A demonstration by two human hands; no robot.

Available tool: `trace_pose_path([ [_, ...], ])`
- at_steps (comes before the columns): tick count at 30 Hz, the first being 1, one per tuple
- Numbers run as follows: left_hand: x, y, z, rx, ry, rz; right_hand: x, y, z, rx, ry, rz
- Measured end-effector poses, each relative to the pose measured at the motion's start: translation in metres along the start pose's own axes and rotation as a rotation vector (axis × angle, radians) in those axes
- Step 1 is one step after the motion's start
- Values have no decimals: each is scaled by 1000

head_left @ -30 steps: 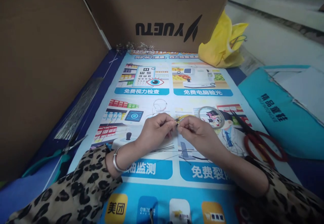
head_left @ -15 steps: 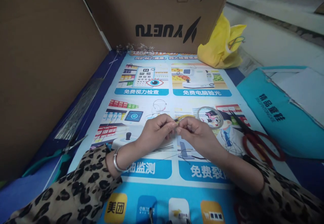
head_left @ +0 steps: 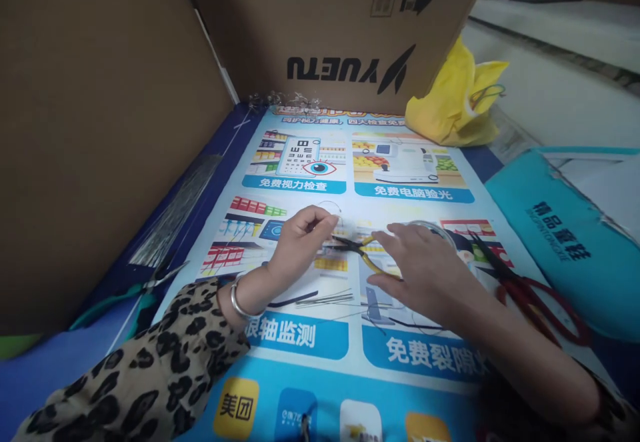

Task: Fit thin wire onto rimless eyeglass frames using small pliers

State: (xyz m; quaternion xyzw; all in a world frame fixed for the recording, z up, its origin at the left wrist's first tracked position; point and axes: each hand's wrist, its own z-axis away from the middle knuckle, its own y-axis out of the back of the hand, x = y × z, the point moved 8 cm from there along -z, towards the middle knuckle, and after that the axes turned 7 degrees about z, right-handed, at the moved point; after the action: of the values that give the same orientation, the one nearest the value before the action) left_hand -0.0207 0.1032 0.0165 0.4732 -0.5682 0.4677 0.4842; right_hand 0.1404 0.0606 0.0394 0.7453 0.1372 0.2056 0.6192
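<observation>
Thumb and fingertips of my left hand point(head_left: 303, 242) are pinched together, and what they hold is too small to make out. A thin wire loop point(head_left: 330, 203) shows just beyond these fingertips. My right hand point(head_left: 430, 269) is spread, its fingers and thumb on either side of the yellow handles of small pliers point(head_left: 354, 245). The pliers' dark jaws point towards my left hand, and whether my right fingers touch the handles is hard to tell. Several thin wire pieces point(head_left: 325, 299) lie on the printed poster point(head_left: 300, 372) below my hands.
Red-handled scissors point(head_left: 545, 302) lie at the right, beside a turquoise shoebox point(head_left: 565, 242). Green-handled cutters point(head_left: 143, 295) and a bundle of thin wires point(head_left: 175, 212) are at the left. Behind stand cardboard walls point(head_left: 340, 15) and a yellow bag point(head_left: 455, 102). A clear roll point(head_left: 433, 227) sits partly behind my right hand.
My right hand has parted from my left and spread its fingers around the pliers' handles. My left hand stays pinched. The whole view has shifted slightly.
</observation>
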Motion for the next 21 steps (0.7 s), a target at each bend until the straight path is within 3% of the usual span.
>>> trace_pose_path([
  [5,-2,11,-10,47,3,186,-11,-18,0,-116,39,152],
  [12,-13,10,-14,-2,127,332,-14,-16,-2,-116,19,162],
  [21,-11,15,-16,43,82,360,-15,-17,1,-130,-27,135],
])
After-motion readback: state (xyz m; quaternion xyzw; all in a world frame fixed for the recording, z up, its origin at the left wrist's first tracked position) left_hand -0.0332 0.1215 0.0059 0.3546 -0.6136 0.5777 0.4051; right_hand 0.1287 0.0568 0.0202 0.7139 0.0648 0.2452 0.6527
